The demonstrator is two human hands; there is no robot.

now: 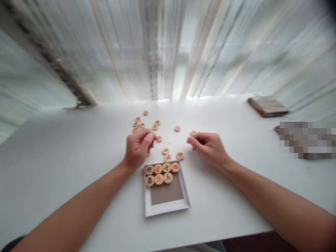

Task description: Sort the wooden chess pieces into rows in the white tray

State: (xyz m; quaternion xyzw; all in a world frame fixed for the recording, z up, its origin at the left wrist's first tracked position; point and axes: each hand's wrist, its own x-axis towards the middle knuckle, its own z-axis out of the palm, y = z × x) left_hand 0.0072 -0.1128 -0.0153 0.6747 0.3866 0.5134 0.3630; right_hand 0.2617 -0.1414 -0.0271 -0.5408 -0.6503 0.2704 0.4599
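Observation:
My left hand (139,146) is closed, its thumb against the curled fingers, above the table left of the box. Whatever it may hold is hidden. Close to its fingertips lies a xiangqi piece with a red character (159,139). My right hand (208,145) is also curled, thumb and forefinger close together; I cannot make out anything in it. Just beyond its thumb shows another red xiangqi piece (193,133). Between my forearms sits a shallow white box (168,207). Inside, several round wooden pieces (159,179) stand in two rows at its far end, with black or red characters.
Loose pieces lie beyond the box, including a black-marked one (180,155) and a red one (177,128). Several cluster (138,125) past my left hand. A brown box-like object (268,106) and a pixelated item (307,140) are at the right. Blurred curtains (162,49) hang behind the white table (105,217).

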